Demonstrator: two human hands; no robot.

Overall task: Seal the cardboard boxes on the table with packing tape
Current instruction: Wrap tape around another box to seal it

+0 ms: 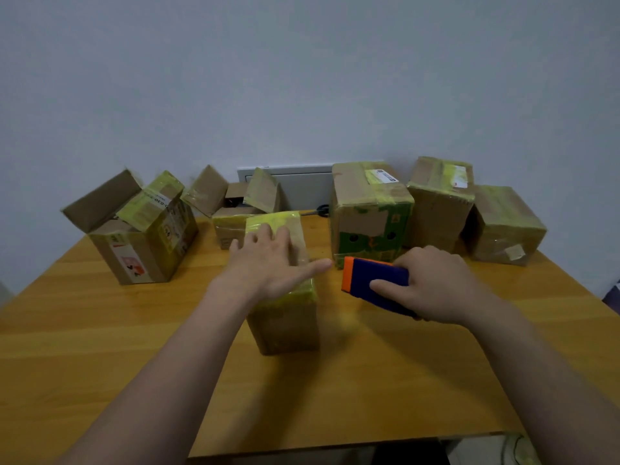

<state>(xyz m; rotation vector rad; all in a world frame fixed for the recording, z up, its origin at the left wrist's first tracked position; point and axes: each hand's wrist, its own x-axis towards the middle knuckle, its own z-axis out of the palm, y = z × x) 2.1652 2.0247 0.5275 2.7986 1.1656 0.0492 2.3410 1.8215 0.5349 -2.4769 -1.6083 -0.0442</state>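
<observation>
Head view, bare bench (100,347) spreading toward its 6 o'clock edge, centre box (285,317) lying lengthwise 12-to-6, left hand (268,266) pressing flat on it, right hand (436,286) gripping tape dispenser (369,276) at 3 o'clock.

Closed box (285,327), yellowish-taped, upright mid-table, blue-orange dispenser (372,270), probably tape, tilted just right of it

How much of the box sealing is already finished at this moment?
Done, it seems: three closed, taped brown cardboard boxes at the right. In hand: the left hand presses flat on the middle taped box while the right hand grips the blue and orange tape dispenser. Left: two open-flapped boxes at the back left.
</observation>
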